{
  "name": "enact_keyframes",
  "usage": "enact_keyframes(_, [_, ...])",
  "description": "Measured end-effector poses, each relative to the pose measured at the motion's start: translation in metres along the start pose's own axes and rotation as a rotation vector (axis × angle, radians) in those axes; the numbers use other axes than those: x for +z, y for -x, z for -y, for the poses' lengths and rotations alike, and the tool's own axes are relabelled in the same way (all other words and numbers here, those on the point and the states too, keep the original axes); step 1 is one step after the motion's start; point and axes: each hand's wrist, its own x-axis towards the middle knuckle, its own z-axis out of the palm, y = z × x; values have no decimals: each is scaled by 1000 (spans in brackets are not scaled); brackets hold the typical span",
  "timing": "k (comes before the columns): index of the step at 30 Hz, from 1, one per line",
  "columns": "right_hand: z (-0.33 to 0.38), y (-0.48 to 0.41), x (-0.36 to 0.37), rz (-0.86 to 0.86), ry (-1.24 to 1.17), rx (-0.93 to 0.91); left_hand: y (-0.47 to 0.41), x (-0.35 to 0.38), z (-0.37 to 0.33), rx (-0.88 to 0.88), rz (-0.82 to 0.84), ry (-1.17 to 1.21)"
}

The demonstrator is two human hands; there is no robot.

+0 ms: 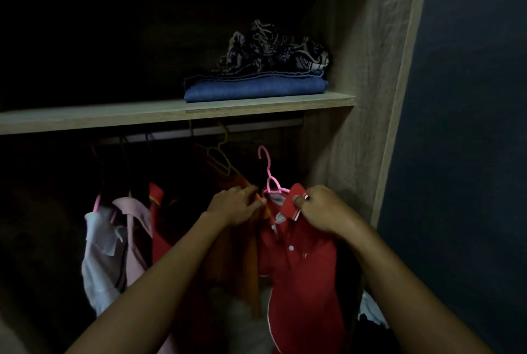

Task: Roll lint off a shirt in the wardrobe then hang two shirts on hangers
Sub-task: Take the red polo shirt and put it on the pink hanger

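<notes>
A red polo shirt (299, 273) with white buttons sits on a pink hanger (269, 174), whose hook points up below the rail and touches nothing. My right hand (322, 209) pinches the shirt's right collar flap. My left hand (233, 205) grips the shirt's left collar and shoulder, next to an orange garment (242, 256). A yellow hanger (221, 154) hangs on the wardrobe rail (199, 132) just above and left. No lint roller is in view.
A wooden shelf (114, 115) above the rail carries a folded blue cloth (253, 88) topped by a crumpled black-and-white patterned garment (273, 48). At the left hang a pale pink shirt (114, 245) and a red one (159, 228). The wardrobe's side panel (356, 154) stands close on the right.
</notes>
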Motion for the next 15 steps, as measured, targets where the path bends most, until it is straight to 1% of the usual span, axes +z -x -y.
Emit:
enact_keyframes(3, [0,-4,5,-58,17,13,2,-5,0,-75,-101,-34])
enact_keyframes(4, [0,-5,8,-76,29,17,4,-6,3,-104,-100,-56])
enact_keyframes(7, [7,-5,13,-177,78,-34,16,-7,18,-165,-14,-86])
enact_keyframes(9, [15,-5,13,-233,79,-77,25,-7,26,-156,0,-56])
enact_keyframes(11, [25,-10,15,-268,38,-66,34,-10,29,-131,-27,-29])
enact_keyframes(15, [42,-29,28,-266,-61,-36,50,-23,22,-90,-82,58])
